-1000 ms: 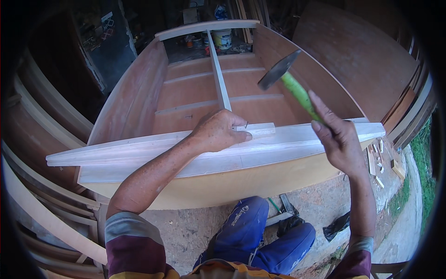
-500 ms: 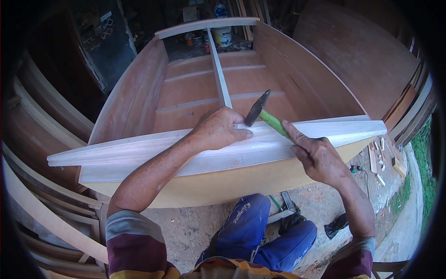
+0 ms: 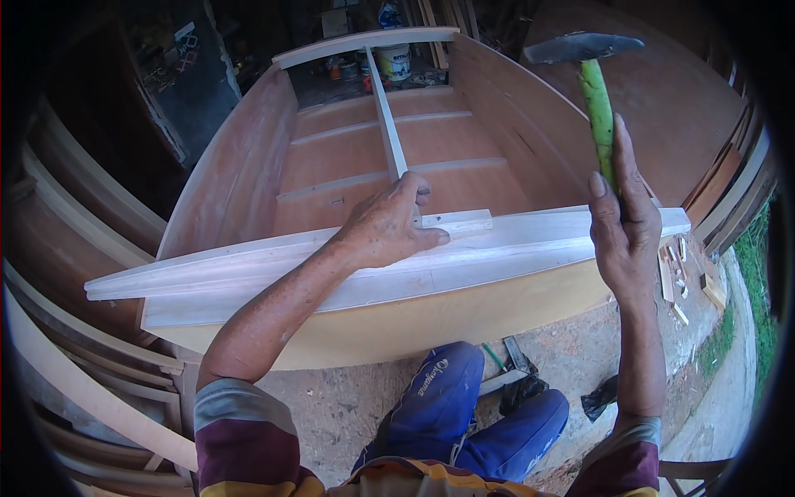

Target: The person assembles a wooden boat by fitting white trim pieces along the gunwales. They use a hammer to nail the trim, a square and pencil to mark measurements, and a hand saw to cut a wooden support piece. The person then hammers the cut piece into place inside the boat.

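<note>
Green hammer (image 3: 595, 91) gripped, the right hand (image 3: 625, 224) has risen well off the beam (image 3: 563, 238), seemingly between blows, while the left hand (image 3: 385, 224) straddles the beam's block (image 3: 469, 223), its grip unclear.

green-handled hammer (image 3: 594, 91) | raised, head uppermost | pale block (image 3: 468, 222) | atop whitish beam (image 3: 546, 234)

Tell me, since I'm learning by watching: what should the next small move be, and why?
Probably lower the hammer carefully toward the small dark spot on the short pale wood strip. The right hand holds the hammer raised, and the left hand is at the strip, close to that spot, perhaps a nail head, though too small to tell.
</note>
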The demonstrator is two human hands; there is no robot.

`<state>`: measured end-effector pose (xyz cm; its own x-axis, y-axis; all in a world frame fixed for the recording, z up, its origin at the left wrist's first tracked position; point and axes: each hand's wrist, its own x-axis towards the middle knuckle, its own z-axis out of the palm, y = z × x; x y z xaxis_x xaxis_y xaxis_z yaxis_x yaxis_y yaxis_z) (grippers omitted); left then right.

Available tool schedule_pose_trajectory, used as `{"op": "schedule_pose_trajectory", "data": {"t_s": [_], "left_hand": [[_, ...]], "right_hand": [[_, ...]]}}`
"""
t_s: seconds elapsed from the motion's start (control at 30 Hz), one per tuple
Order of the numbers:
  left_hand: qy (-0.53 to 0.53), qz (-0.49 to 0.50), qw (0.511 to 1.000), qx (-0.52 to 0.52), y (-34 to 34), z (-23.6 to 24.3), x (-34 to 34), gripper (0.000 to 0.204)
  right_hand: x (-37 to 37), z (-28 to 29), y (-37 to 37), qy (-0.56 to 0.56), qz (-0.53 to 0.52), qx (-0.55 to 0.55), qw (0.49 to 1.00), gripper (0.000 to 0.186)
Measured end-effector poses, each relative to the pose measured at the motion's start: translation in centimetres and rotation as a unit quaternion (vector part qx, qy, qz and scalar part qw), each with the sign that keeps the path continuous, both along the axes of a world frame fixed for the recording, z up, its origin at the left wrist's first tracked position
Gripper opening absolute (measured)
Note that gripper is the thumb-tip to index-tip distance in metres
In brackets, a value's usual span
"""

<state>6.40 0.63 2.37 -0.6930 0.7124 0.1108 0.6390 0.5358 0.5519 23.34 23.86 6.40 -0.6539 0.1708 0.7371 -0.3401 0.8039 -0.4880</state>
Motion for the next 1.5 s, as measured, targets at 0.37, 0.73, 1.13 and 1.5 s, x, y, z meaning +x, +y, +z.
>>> {"op": "schedule_pose_trajectory", "data": {"t_s": [0.37,0.73,1.13,1.5], "left_hand": [[0.017,-0.003,1.0,0.002,-0.1,-0.2,-0.3,0.081],[0.05,0.004,0.999,0.013,-0.3,-1.2,-0.6,0.089],[0.01,-0.087,0.996,-0.016,-2.2,0.0,-1.0,0.045],[0.169,-0.068,0.982,-0.039,-2.1,-1.0,-0.2,0.029]], "right_hand": [[0.9,-1.4,-1.9,-0.235,0.0,0.342,0.91,0.061],[0.9,-1.1,-2.5,-0.235,-0.022,0.259,0.937,0.063],[1.6,-10.7,-2.7,-0.017,-0.016,-0.237,0.971,0.058],[10.1,-18.5,-3.2,0.051,-0.124,-0.446,0.885,0.062]]}}
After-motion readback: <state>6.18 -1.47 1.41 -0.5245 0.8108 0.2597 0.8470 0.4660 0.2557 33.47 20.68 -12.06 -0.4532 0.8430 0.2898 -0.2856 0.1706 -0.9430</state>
